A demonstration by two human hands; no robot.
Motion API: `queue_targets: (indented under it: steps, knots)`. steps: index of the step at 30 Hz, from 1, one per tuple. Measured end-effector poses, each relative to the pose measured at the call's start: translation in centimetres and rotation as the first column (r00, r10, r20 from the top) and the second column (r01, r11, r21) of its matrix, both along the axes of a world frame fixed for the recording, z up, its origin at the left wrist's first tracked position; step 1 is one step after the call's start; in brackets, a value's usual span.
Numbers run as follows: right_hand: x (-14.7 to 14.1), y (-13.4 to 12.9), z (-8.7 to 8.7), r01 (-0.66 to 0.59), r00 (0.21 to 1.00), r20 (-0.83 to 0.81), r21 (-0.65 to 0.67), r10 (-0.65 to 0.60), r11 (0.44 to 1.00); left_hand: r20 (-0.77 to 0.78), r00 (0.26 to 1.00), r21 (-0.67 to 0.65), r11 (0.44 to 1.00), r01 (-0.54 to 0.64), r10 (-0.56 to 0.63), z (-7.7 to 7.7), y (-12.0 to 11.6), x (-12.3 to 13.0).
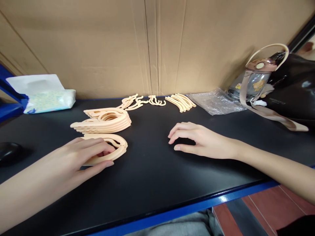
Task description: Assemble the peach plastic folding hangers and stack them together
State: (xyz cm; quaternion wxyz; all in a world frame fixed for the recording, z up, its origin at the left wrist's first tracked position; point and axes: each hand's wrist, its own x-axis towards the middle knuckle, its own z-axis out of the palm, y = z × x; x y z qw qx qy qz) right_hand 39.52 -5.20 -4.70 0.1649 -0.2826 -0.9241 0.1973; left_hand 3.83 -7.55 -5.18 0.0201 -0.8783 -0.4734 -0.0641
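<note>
My left hand (83, 152) grips the nearest of the cream plastic folding hangers (120, 144), with the thumb along its near edge and fingers in its loop. The palm hides part of that hanger. Just behind it lies a stack of similar folded hangers (115, 126). My right hand (197, 139) hovers over or rests on the black table, fingers loosely bent and apart from the thumb, holding nothing. Further back are small loose arm-shaped pieces (135, 103), a bunch of cream hooks (156, 101) and a row of curved bars (180, 102).
Clear plastic film (214, 101) lies at the back right, beside a water bottle (258, 78) with a strap and a black bag (292, 88). A tissue pack (50, 98) and a black mouse (10, 152) are on the left. Cardboard (98, 49) walls the back.
</note>
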Motion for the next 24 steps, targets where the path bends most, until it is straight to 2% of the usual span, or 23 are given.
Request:
queue_targets:
  steps: [13, 21, 24]
  knots:
    - [0.1, 0.0, 0.0, -0.002, 1.000, 0.007, 0.007, 0.002, 1.000, -0.047, 0.998, 0.069, 0.996, 0.047, -0.044, -0.2, 0.5, -0.4]
    - [0.1, 0.0, -0.1, -0.004, 1.000, 0.019, 0.010, 0.004, 1.000, -0.040, 0.999, 0.016, 1.000, 0.014, -0.014, -0.1, 0.3, -0.8]
    - [0.1, 0.0, -0.1, -0.004, 1.000, 0.015, 0.013, 0.003, 1.000, -0.068, 0.998, 0.061, 0.998, -0.006, 0.010, 0.2, 0.0, -0.7]
